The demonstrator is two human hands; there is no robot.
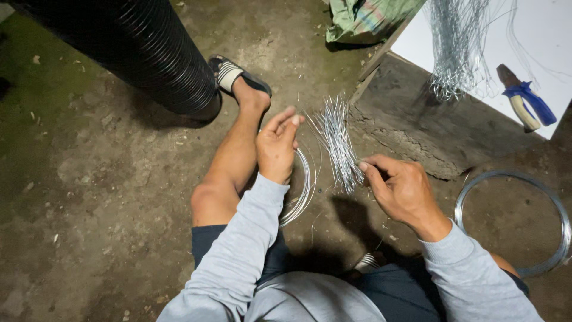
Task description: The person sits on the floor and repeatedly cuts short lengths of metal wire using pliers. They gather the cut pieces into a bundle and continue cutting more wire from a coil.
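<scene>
Pinched between thumb and forefinger, my right hand [404, 192] has its grip closed on the lower end of a bundle of short cut wires [338, 143], which fans upward above the concrete floor [95, 197]. My left hand [277, 146] is raised just beside the bundle, fingertips pressed together on what looks like a single thin wire, too fine to be sure. Below that hand a small wire coil [302, 194] lies by my bare leg. A larger wire coil [517, 222] rests on the floor to my right, and blue-handled pliers [525, 98] lie on a white board [542, 36] near a hanging bunch of wires [456, 48].
</scene>
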